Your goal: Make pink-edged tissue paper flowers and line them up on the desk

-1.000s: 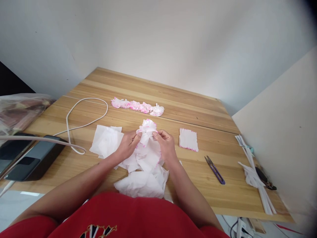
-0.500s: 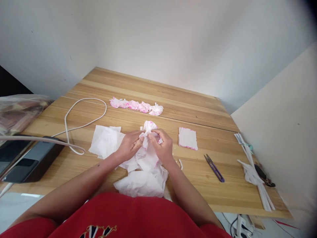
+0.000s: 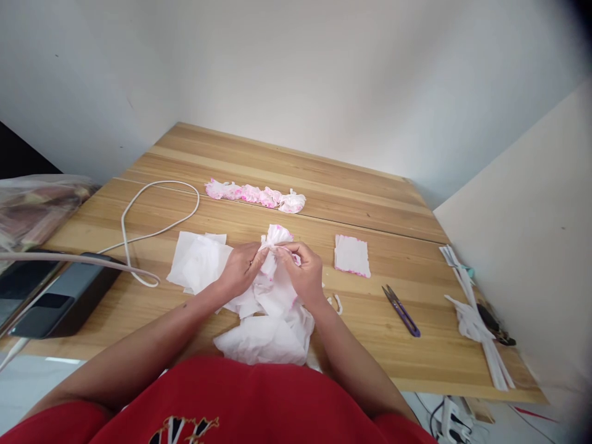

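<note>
My left hand (image 3: 241,267) and my right hand (image 3: 301,269) both pinch a gathered white tissue bundle with pink edges (image 3: 275,237), held just above the wooden table (image 3: 393,209). Its loose tail hangs down between my palms onto a heap of white tissue sheets (image 3: 266,330) near the front edge. More flat white sheets (image 3: 197,262) lie just left of my left hand. A row of finished pink-edged tissue flowers (image 3: 256,195) lies farther back.
A folded pink-edged tissue stack (image 3: 352,254) and purple-handled snips (image 3: 401,311) lie to the right. White strips (image 3: 474,320) sit at the right edge by a white board. A white cable (image 3: 139,228) loops at left near a dark device (image 3: 60,299).
My fingers have squeezed the tissue bundle tighter, so its spread top has become narrower. A small white scrap now shows on the table beside my right wrist.
</note>
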Demonstrator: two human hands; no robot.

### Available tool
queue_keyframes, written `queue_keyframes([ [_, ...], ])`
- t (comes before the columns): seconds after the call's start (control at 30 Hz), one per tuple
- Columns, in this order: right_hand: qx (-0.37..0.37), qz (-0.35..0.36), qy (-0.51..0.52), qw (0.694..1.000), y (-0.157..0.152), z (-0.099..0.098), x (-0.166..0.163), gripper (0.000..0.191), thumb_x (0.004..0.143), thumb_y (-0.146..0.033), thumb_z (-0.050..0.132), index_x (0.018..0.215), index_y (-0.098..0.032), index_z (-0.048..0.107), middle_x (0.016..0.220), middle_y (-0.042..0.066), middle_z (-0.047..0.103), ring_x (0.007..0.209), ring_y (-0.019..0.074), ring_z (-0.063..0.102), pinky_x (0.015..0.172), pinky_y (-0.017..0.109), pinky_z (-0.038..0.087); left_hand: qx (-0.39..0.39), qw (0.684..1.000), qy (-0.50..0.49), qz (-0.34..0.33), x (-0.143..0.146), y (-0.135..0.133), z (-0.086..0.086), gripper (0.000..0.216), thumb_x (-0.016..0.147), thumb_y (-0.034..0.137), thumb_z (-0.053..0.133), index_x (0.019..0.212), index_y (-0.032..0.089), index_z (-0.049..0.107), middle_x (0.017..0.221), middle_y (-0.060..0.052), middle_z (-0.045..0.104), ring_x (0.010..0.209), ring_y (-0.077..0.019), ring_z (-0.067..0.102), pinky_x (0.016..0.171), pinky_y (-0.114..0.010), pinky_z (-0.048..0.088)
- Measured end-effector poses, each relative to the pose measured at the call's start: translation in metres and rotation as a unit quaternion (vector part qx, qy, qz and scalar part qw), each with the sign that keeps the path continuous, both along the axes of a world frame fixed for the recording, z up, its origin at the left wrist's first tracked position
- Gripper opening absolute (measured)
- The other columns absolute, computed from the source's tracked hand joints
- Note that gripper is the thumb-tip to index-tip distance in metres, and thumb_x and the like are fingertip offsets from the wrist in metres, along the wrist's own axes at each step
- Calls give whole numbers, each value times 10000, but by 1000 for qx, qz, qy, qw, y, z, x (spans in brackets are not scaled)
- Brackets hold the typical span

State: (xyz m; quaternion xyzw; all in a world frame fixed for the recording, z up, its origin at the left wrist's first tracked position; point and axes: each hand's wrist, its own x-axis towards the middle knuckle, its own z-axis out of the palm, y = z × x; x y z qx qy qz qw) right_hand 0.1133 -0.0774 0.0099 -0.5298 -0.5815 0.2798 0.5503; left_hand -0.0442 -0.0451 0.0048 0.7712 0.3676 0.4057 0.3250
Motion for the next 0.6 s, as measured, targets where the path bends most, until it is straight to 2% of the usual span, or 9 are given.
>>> queue_keyframes([
  [0.17, -90, -5, 148, 985, 7, -2, 3, 231, 771, -387, 676, 677, -194, 590, 622, -34, 576, 579, 108, 500, 586, 243, 412, -42, 998, -43, 36, 0, 1, -3, 430, 968, 378, 355, 584, 189, 320, 558, 25, 373, 524, -101, 355, 522, -250, 280],
  [0.3, -148, -6, 208, 967, 10, -1, 3, 291, 744, -419, 679, 637, -193, 531, 568, -55, 475, 533, 92, 406, 540, 231, 351, -92, 991, -73, 71, -1, 3, -5, 449, 955, 416, 370, 575, 196, 275, 544, 36, 312, 508, -91, 307, 488, -241, 248],
  [0.4, -128, 9, 159, 979, 6, 4, 4, 262, 796, -423, 631, 691, -193, 559, 624, -40, 510, 585, 105, 436, 585, 238, 364, -50, 996, -57, 56, -1, 2, -5, 434, 963, 383, 361, 578, 192, 295, 548, 29, 356, 513, -95, 337, 505, -243, 272],
  [0.5, -55, 18, 27, 998, 0, 8, 4, 207, 844, -398, 593, 824, -194, 623, 752, -10, 588, 696, 127, 492, 674, 252, 382, 23, 999, -20, 14, 0, 0, -2, 387, 971, 312, 348, 607, 183, 368, 587, 1, 450, 554, -113, 414, 554, -254, 316],
  [0.6, -23, 0, -46, 999, -2, 8, 4, 232, 853, -381, 589, 724, -188, 588, 663, -29, 511, 639, 115, 436, 631, 247, 346, 63, 998, 3, -16, 1, -1, -1, 368, 969, 277, 344, 614, 184, 381, 604, -17, 482, 575, -124, 436, 575, -265, 327],
])
